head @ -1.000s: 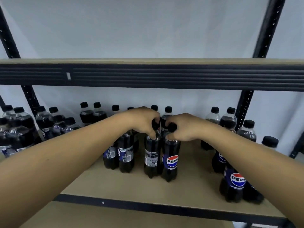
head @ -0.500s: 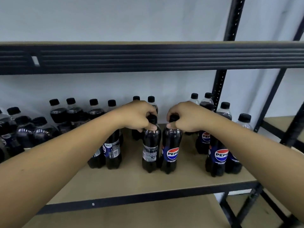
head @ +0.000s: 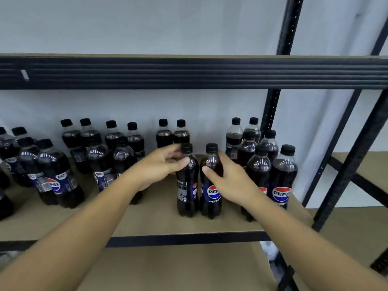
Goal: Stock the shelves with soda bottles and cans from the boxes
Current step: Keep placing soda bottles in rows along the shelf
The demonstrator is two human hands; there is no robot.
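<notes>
- Though touching left bottle with left hand and right bottle with right hand, gripped neither.
- Likely finished placing near shelf front edge; next needed withdrawal, fresh stock.

Two upright dark Pepsi bottles side by side on shelf

Left bottle and right bottle stand upright, side by side at the front middle of the shelf, left hand with its thumb on the first one's shoulder, right hand likewise on the second, and other bottles crowd the shelf's back and ends.
</notes>
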